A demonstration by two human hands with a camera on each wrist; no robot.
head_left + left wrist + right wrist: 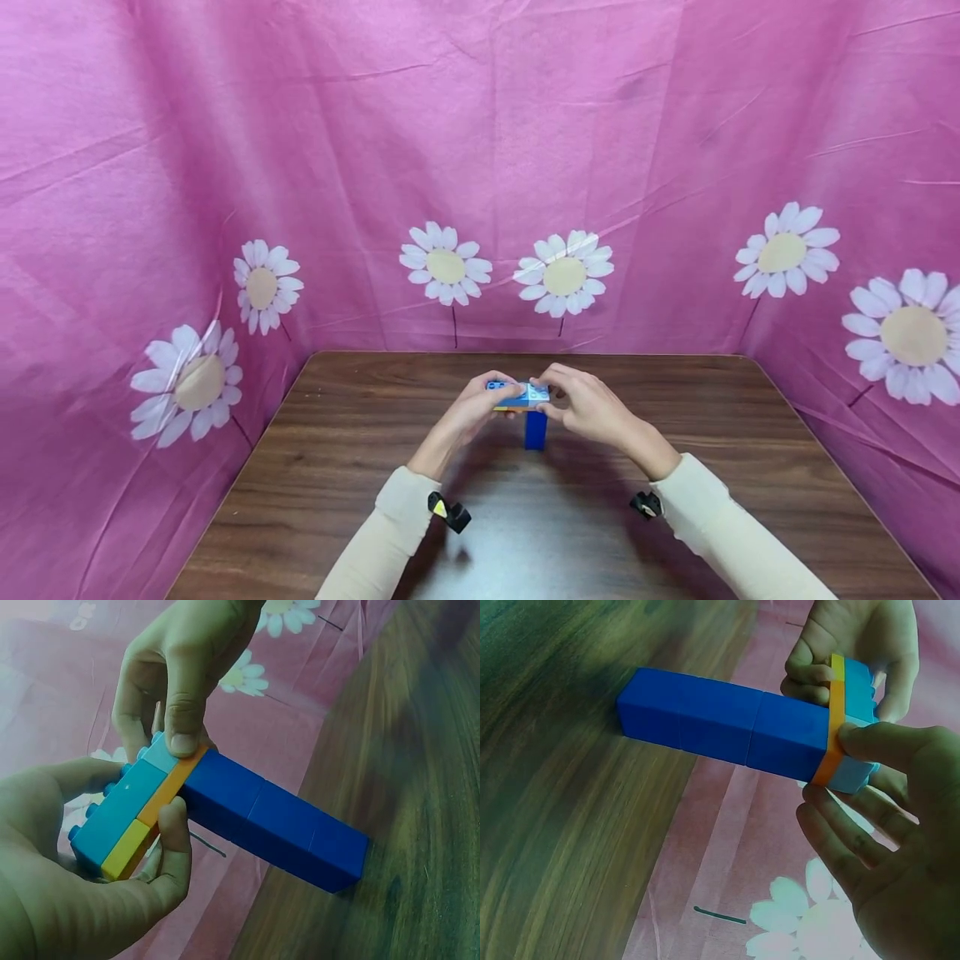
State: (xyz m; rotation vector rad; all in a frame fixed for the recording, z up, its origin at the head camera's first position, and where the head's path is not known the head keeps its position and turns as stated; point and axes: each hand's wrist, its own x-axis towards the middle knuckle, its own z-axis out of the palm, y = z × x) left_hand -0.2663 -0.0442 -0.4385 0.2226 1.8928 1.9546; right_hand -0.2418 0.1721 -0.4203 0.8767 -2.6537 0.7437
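Note:
A column of three dark blue toy building bricks (pixel 259 806) stands upright on the wooden table. Across its top lies a thin orange brick (pixel 166 791), with a thin yellow brick (pixel 124 853) beside it on the left overhang. Over these sit a studded blue brick (pixel 120 812) and a light blue one (pixel 851 775) at the right end. My left hand (pixel 471 410) grips the overhanging end, thumb above and fingers curled underneath. With thumb on the near side and fingers around the far side, my right hand (pixel 596 407) pinches the light blue end above the column.
The brown wooden table (pixel 337 500) extends around the bricks on all sides. Pink cloth (pixel 487 125) printed with white daisies hangs behind it and along both sides. A black wrist strap with a small device (pixel 450 512) sits on the left sleeve, another (pixel 646 504) on the right.

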